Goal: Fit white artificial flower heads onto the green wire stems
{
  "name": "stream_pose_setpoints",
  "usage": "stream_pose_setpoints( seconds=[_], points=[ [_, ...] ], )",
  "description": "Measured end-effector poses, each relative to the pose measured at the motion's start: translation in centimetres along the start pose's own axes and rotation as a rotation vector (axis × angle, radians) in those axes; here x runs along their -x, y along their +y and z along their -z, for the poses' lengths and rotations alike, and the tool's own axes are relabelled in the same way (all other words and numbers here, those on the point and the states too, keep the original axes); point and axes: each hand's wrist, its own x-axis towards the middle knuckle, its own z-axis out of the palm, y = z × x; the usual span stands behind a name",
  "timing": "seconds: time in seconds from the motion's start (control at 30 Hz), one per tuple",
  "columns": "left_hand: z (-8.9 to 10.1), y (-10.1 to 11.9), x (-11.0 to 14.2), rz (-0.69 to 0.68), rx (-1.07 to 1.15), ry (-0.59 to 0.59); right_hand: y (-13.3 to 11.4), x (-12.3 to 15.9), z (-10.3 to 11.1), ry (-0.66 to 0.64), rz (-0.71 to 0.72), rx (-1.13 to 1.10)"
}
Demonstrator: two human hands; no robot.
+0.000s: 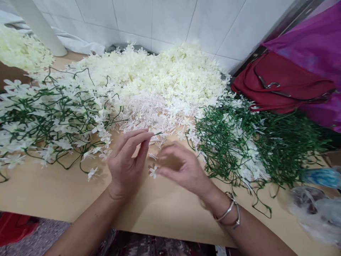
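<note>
My left hand [130, 156] is closed, with thumb and fingertips pinching a thin green stem [158, 133] whose tip points right. To its right, slightly blurred, my right hand [183, 165] has its thumb and fingers curved apart, and I see nothing gripped between them. Just off the right thumb tip is a small white flower [152, 172]; whether they touch is unclear. A tangle of white flowers on green stems [61, 117] lies left of my hands. Behind them spreads a heap of thin white sticks [149, 110]. Loose green stems [221, 138] lie to the right.
Cream flower heads [170, 71] form a large mound against the tiled wall [170, 21]. A red bag [287, 78] stands at the back right beside purple plastic [319, 46]. Clear plastic bags [317, 209] lie on the table's right side. A white pole [42, 28] rises at back left.
</note>
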Motion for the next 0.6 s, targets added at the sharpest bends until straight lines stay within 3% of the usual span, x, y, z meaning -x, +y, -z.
stream_pose_setpoints(
  seconds=[0.07, 0.17, 0.23, 0.4, 0.5, 0.6],
  points=[
    [0.2, -0.3, 0.0, -0.026, -0.055, 0.044, 0.3, 0.1, -0.4, -0.169, 0.081, 0.212],
    [0.1, -0.8, 0.1, -0.104, -0.126, 0.034, 0.9, 0.2, -0.7, -0.217, 0.13, 0.309],
    [0.0, -1.0, 0.1, -0.159, -0.183, -0.004, 1.4, 0.0, -0.3, -0.099, 0.08, 0.271],
    [-0.4, -0.3, 0.3, -0.234, -0.276, -0.171, 3.0, -0.8, 2.6, 0.468, -0.127, 0.202],
    [-0.5, 0.8, 0.7, -0.32, -0.289, -0.321, 3.9, -1.2, 4.1, 0.604, -0.144, 0.199],
    [-0.5, 2.0, 0.7, -0.399, -0.27, -0.442, 4.3, -1.3, 4.7, 0.654, -0.112, 0.243]
  ],
)
